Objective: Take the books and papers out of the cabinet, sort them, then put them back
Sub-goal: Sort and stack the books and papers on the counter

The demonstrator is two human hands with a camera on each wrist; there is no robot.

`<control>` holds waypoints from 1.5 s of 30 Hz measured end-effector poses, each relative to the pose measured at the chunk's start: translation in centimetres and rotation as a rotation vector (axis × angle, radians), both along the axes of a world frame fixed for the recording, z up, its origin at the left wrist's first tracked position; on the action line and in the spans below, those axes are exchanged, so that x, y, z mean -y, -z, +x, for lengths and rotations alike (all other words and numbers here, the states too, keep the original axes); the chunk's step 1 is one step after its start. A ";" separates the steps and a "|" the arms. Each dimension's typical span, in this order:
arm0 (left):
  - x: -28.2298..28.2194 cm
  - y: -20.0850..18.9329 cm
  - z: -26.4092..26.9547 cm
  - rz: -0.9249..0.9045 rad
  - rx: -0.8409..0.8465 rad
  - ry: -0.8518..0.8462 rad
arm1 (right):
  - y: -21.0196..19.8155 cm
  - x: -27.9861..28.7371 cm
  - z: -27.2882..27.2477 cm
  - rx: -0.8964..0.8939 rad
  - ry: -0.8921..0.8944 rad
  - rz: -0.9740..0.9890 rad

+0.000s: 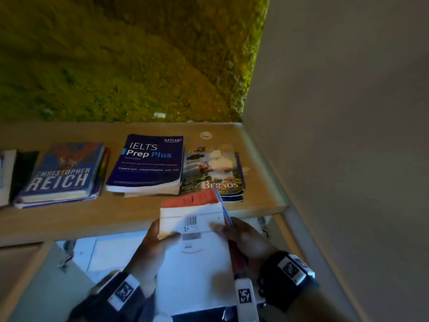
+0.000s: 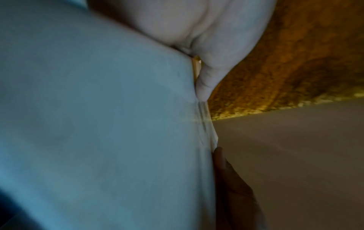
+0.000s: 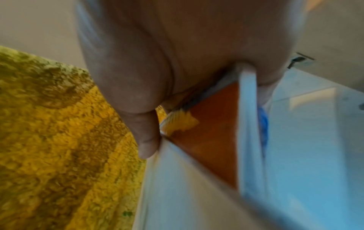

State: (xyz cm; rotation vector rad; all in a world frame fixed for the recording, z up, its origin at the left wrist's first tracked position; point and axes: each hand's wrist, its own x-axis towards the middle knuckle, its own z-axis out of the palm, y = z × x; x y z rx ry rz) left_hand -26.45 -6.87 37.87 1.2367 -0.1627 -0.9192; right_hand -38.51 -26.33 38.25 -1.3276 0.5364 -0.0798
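Both hands hold a stack of books and papers (image 1: 192, 247) just below the front edge of the wooden cabinet top (image 1: 92, 219). Its top item is white with a barcode label; a red-orange cover (image 1: 192, 199) and blue edges show underneath. My left hand (image 1: 160, 238) grips the stack's left edge, thumb on top. My right hand (image 1: 241, 235) grips the right edge, thumb on the white cover. In the right wrist view my right hand (image 3: 149, 144) pinches white and orange covers (image 3: 212, 140). In the left wrist view my left hand (image 2: 204, 84) holds the pale stack (image 2: 98, 124).
Lying on the cabinet top are an IELTS Prep Plus book (image 1: 148, 162), a Christopher Reich book (image 1: 62, 175), a magazine pile (image 1: 213, 170) and dark books (image 1: 14, 175) at the far left. A moss-green wall (image 1: 127, 54) stands behind, a plain wall (image 1: 348, 112) to the right.
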 end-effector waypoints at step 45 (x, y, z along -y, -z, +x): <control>19.5 -3.2 17.9 0.792 1.579 0.857 | 3.6 20.9 17.7 -0.390 0.023 -1.017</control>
